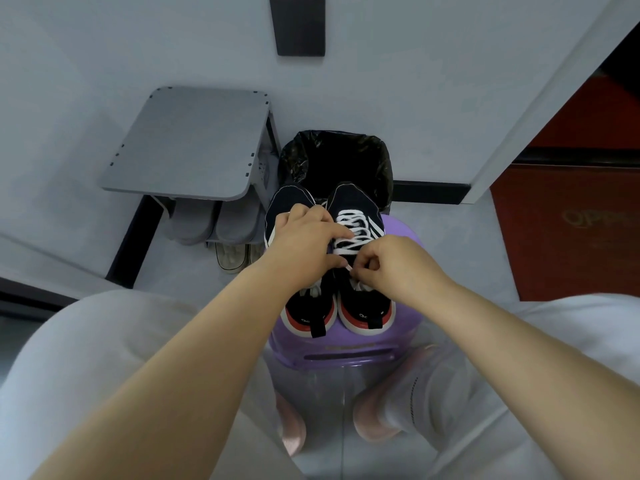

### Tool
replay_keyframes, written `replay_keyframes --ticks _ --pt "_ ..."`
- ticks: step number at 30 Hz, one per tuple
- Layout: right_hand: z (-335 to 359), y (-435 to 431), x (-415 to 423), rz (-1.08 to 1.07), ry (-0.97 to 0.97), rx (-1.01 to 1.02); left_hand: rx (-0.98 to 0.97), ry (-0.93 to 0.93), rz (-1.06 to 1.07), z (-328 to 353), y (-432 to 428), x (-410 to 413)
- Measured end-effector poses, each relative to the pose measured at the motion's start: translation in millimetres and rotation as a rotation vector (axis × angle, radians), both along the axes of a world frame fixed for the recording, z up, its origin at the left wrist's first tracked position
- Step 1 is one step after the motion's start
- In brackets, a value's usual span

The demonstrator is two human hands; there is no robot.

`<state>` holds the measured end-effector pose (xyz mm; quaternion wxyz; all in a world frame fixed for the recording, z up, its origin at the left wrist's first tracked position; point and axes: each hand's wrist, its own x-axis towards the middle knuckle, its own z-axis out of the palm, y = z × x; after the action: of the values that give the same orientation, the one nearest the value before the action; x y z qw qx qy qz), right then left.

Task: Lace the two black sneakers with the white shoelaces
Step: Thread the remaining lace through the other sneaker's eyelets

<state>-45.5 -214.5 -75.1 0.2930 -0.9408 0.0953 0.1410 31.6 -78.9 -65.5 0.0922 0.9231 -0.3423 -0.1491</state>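
Note:
Two black sneakers with red and white heels stand side by side on a purple stool [398, 327], toes pointing away from me. The right sneaker [360, 303] has a white shoelace [349, 230] crossing through its eyelets. The left sneaker [287, 202] is mostly hidden under my left hand [304, 240], which lies over it with fingers reaching onto the right sneaker's lacing. My right hand [394, 265] pinches the white lace end near the upper eyelets of the right sneaker. Some loose white lace shows under my left wrist.
Behind the stool stands a bin lined with a black bag [336, 161]. A grey shoe rack [194, 143] with grey slippers [214, 220] and a pale pair of shoes [232, 258] is at the left. A red wall panel [571, 220] is at the right. My knees flank the stool.

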Motion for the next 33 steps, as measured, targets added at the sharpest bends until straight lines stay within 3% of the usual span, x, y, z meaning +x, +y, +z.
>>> replay_keyframes --ticks 6,12,15,22,26,33 --pt "2.8 -8.8 -4.7 -0.002 0.045 0.043 0.004 0.004 0.028 -0.6 1.1 -0.6" --pt "4.3 -24.8 -4.3 -0.197 -0.166 0.034 -0.007 -0.041 0.008 1.4 0.2 -1.0" --pt "-0.6 -26.6 -4.0 -0.193 -0.198 -0.011 -0.025 -0.060 -0.009 1.2 -0.8 -2.7" --pt "2.8 -24.9 -5.2 -0.113 -0.178 -0.071 -0.045 -0.054 0.022 -0.8 -0.8 -3.1" --pt "13.0 -22.9 -12.8 0.007 -0.008 -0.180 -0.058 -0.058 0.015 -1.9 -0.7 -3.8" --pt "11.1 -3.0 -9.8 -0.025 0.035 -0.212 -0.126 -0.099 -0.052 -4.4 -13.0 -18.7"
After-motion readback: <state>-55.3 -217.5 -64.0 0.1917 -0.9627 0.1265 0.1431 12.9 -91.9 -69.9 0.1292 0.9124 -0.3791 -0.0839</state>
